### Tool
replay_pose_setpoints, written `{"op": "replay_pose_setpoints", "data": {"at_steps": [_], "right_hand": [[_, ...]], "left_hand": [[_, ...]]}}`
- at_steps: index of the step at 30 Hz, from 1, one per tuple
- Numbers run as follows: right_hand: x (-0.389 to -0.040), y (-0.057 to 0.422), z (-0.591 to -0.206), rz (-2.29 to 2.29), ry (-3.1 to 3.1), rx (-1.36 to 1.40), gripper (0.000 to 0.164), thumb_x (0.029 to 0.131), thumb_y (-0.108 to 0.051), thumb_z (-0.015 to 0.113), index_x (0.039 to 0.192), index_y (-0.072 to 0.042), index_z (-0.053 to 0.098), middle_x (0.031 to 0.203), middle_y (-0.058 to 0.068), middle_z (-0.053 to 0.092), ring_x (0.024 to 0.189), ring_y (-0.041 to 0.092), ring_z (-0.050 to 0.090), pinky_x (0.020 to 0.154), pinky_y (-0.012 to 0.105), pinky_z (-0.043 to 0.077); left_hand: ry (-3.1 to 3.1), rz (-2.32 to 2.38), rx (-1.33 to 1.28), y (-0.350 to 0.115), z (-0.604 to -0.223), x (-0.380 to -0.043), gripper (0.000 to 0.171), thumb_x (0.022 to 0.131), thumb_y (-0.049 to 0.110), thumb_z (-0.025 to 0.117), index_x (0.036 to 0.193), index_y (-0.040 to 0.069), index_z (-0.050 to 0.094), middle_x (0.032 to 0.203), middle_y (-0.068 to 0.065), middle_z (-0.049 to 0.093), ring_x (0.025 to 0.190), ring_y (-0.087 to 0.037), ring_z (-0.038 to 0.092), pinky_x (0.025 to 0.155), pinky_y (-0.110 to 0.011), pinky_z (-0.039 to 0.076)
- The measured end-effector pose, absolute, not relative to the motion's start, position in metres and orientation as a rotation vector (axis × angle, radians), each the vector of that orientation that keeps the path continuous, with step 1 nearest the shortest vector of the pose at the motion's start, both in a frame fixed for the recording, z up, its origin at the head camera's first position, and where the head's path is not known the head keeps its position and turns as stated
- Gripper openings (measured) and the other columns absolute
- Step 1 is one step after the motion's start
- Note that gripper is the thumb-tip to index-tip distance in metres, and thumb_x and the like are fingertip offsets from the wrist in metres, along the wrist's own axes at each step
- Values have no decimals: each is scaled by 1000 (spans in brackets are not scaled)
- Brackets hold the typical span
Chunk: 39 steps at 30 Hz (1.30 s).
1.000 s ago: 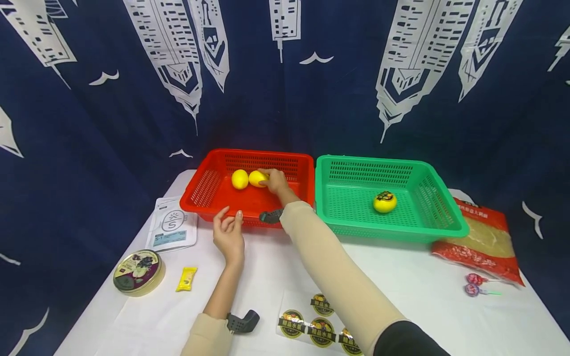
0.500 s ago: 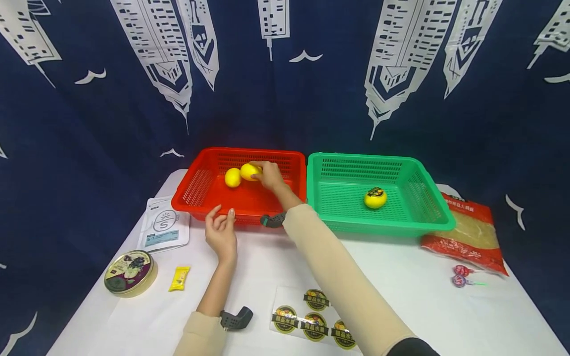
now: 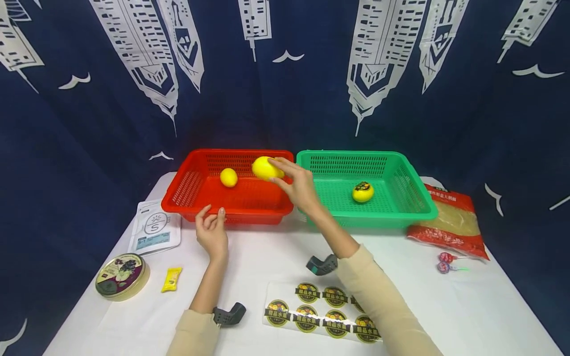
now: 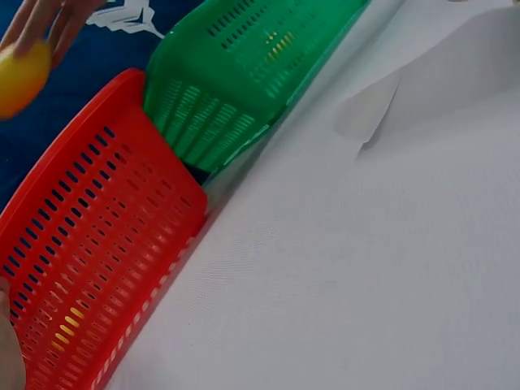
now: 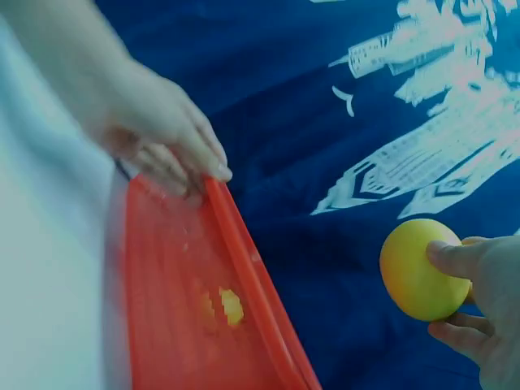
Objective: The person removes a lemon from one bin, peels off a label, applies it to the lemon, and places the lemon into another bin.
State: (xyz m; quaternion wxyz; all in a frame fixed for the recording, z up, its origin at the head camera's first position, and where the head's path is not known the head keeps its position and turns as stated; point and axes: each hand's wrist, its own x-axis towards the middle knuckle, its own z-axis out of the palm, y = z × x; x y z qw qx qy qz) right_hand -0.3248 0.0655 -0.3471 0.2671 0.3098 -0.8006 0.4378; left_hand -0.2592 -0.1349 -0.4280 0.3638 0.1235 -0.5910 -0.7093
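Yellow fruit point(image 3: 263, 168) juts past the fingertips of the right grip point(image 3: 300, 187), pinched between thumb and fingers.

The head camera looks forward and down across the counter point(image 3: 267, 247); both wrist cameras look from closer in, tilted. All three share the red basket point(image 3: 254, 200); head and left wrist share the green basket point(image 3: 378, 220).

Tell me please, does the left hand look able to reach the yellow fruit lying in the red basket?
Probably yes: the left hand is at the near rim of the red basket, whose top is open, and only that rim seems to stand between hand and yellow fruit.
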Motion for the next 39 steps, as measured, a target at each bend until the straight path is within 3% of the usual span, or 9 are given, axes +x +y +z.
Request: {"op": "replay_pose_setpoints", "data": {"at_steps": [6,10,14,18,26,31,33,36,39], "right_hand": [[-266,126,-361,1162,-2178,870,45,77,-9,74,121,-8,62,124,13,58,117,26,52,86,36,49],[-229,157,-382,1081,-2326,847,47,77,-12,74,122,-13,62,126,8,56,115,27,52,91,41,47],[-206,173,-412,1150,-2416,836,47,77,-10,74,122,-12,62,126,8,56,115,29,52,87,36,49],[-191,174,-431,1295,-2442,830,46,75,-1,73,119,-2,61,124,15,57,114,33,52,84,31,50],[-193,178,-466,1269,-2550,784,48,77,-13,75,123,-15,61,126,10,56,119,22,50,94,28,44],[-193,179,-471,1230,-2537,791,49,77,-15,75,123,-17,61,126,9,57,118,22,51,96,32,42],[-194,179,-472,1227,-2528,800,49,77,-15,75,123,-16,60,126,9,56,117,22,51,96,32,43],[-194,180,-473,1226,-2525,806,49,77,-15,75,124,-16,60,126,10,56,117,23,51,95,32,43],[-194,180,-472,1236,-2532,803,50,77,-15,75,125,-16,59,128,11,54,118,23,50,95,32,43]], "left_hand": [[-1517,-1837,321,-135,-428,-261,43,82,7,70,117,-8,52,76,-17,57,72,-24,62,65,-22,54],[-1510,-1857,319,-135,-430,-260,42,81,6,70,117,-8,52,77,-17,57,70,-19,61,66,-21,53],[-1505,-1860,302,-135,-431,-260,42,81,5,70,117,-8,53,77,-18,57,68,-13,60,66,-21,53],[-1512,-1855,310,-136,-430,-260,42,81,5,70,117,-8,53,77,-17,57,69,-13,60,67,-19,53],[-1551,-1844,319,-136,-428,-259,41,82,6,69,117,-8,52,80,-19,58,71,-15,61,67,-19,53],[-1610,-1831,244,-137,-432,-258,43,85,7,66,122,-6,49,83,-27,60,78,-37,62,70,-28,55],[-1651,-1795,183,-138,-439,-257,47,88,10,63,129,0,44,85,-27,62,79,-40,62,71,-29,55],[-1743,-1704,89,-134,-451,-250,52,89,13,62,134,6,37,86,-22,65,77,-35,64,70,-25,55],[-1964,-1580,-84,-123,-462,-238,44,88,16,65,126,6,47,83,-11,67,73,-25,64,66,-22,54]]}}
